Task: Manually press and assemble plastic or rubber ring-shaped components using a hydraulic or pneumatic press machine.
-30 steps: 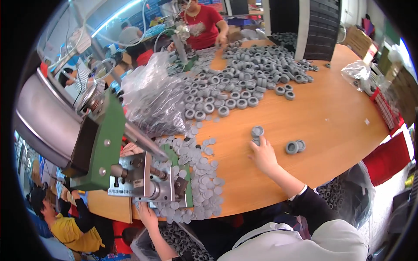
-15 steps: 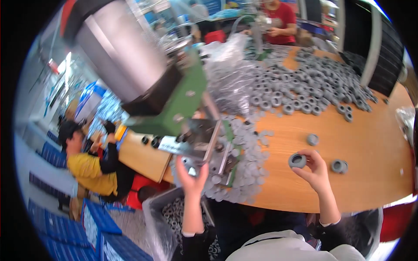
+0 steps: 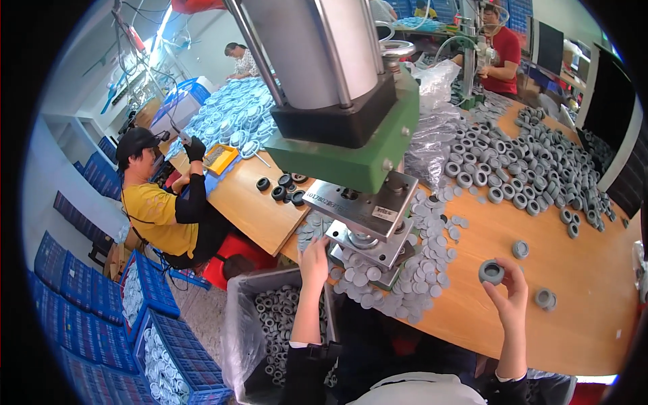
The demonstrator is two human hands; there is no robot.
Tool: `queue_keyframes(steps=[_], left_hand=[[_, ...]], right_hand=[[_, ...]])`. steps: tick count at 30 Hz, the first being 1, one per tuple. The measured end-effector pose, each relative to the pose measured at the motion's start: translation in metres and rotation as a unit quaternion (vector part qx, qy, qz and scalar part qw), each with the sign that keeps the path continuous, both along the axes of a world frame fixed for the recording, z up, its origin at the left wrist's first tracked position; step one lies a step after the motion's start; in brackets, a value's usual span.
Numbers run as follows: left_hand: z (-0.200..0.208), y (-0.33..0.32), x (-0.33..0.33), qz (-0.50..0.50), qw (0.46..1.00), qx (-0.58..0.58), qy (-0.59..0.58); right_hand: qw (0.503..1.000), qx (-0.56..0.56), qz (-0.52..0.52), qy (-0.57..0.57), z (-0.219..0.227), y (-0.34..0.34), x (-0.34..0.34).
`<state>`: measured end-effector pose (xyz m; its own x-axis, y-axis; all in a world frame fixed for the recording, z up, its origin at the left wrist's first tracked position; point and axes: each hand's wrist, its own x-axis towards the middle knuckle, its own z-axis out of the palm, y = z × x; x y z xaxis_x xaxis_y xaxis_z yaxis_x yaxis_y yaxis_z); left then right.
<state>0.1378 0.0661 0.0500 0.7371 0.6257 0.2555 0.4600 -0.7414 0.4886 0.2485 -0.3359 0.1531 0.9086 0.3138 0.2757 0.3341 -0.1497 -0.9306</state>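
Observation:
A grey ring-shaped cap (image 3: pixel 491 272) is pinched between thumb and fingers of my right hand (image 3: pixel 511 290), held above the table at the right, its hollow side toward me. My left hand (image 3: pixel 313 264) reaches up to the left side of the press's lower metal die (image 3: pixel 364 247); its fingers are stretched out and hold nothing visible. Above the die sits the upper steel plate (image 3: pixel 364 206) of the green press (image 3: pixel 347 154), with a large cylinder over it. Thin grey discs (image 3: pixel 422 270) lie scattered around the press base. Two spots of loose caps (image 3: pixel 520 249) lie near my right hand.
A big heap of grey caps (image 3: pixel 513 169) covers the table's far right, beside a clear plastic bag (image 3: pixel 432 135). Below my left forearm stands a lined bin (image 3: pixel 253 297) of grey rings. A co-worker in yellow (image 3: pixel 158 196) sits left, near blue crates (image 3: pixel 182 358).
The view has swung left and steadied, so things sit differently in the picture. My left hand's thumb and fingers have come closer together at the die's left side. My right hand keeps the cap.

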Motion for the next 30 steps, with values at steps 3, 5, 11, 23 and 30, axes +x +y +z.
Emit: queue_keyframes(steps=[3,5,11,23,30], left_hand=[[-0.001,0.0,0.001,-0.068,0.997,-0.025,-0.035],[0.009,-0.001,-0.001,-0.081,0.997,0.012,-0.008],[-0.004,-0.001,0.004,-0.063,0.994,0.069,-0.053],[0.054,-0.047,0.029,-0.125,0.891,0.029,-0.436],[0.124,-0.1,0.07,-0.092,0.91,-0.228,-0.334]], right_hand=[[1.0,-0.013,-0.001,0.016,-0.011,-0.003,0.004],[0.999,0.014,-0.008,0.042,-0.01,-0.001,0.006],[0.999,0.018,0.007,0.044,-0.01,0.021,0.004],[0.99,0.084,0.105,0.045,-0.002,0.038,-0.019],[0.989,0.056,0.133,-0.014,0.019,0.073,-0.026]])
